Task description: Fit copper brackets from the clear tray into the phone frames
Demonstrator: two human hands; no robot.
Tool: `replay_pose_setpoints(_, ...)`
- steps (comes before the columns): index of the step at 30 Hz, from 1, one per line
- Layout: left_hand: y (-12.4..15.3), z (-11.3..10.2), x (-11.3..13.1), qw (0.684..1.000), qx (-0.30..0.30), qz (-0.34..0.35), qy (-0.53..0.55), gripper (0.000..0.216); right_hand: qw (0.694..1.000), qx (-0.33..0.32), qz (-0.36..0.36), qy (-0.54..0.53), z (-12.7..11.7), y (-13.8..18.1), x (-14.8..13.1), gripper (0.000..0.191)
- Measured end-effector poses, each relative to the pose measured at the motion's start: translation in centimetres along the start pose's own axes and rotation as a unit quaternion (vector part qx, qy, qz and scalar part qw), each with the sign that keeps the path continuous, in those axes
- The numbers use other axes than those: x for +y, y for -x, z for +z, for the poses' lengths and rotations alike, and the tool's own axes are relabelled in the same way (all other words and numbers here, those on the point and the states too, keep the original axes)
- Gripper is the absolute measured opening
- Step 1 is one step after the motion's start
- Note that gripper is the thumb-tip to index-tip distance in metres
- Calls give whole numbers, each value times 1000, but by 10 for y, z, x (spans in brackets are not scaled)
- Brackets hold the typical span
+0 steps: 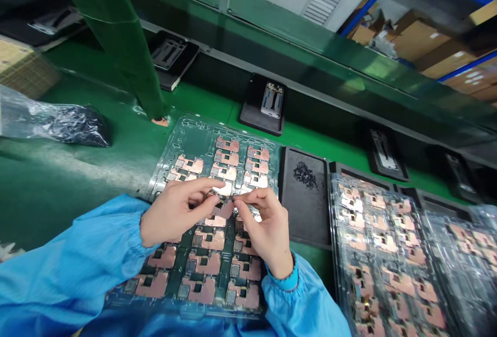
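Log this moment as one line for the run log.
left hand: pinching board | right hand: pinching same board | under hands: tray of boards | right of it: black tray

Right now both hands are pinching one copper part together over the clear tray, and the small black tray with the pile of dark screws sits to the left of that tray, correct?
Not quite. In the head view the black tray with the dark screws lies to the right of the clear tray, not the left. The rest holds: left hand and right hand pinch one copper part over it.
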State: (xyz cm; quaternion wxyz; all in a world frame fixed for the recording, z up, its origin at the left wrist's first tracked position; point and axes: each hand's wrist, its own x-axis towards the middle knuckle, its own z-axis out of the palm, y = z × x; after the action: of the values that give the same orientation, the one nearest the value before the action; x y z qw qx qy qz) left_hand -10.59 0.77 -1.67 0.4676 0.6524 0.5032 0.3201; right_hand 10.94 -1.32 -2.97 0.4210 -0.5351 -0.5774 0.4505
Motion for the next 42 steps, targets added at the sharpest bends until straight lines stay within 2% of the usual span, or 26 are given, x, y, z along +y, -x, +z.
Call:
replay_pose_setpoints(7, 0, 3, -3, 999, -1, 25, -23, 31, 997, 14, -14, 77, 5, 2, -2, 13)
replay_pose_setpoints(15, 4, 3, -4, 999, -15, 36, -7, 32, 998, -14, 37, -46, 11, -2, -4, 15)
replay_pose_setpoints(19, 3, -1, -4, 998, -47, 6, 34, 36, 993, -42, 59, -92, 9, -2, -6, 20)
replay_pose_setpoints(26, -1, -8, -4, 982, -93, -94, 137, 41, 968, -114, 137, -178, -3, -5, -12, 26)
replay_pose_setpoints(31, -3, -11, 3, 975, -101, -109, 163, 40, 963, -116, 142, -195, -4, -3, -12, 22)
replay_pose_setpoints(36, 0, -10, -2, 972, -120, -108, 172, 43, 970, -108, 138, -171, 0, 0, -8, 23)
replay_pose_setpoints(42, 1, -9, -5, 968, -149, -107, 173, 47, 951, -166, 191, -176, -6, -3, -13, 26)
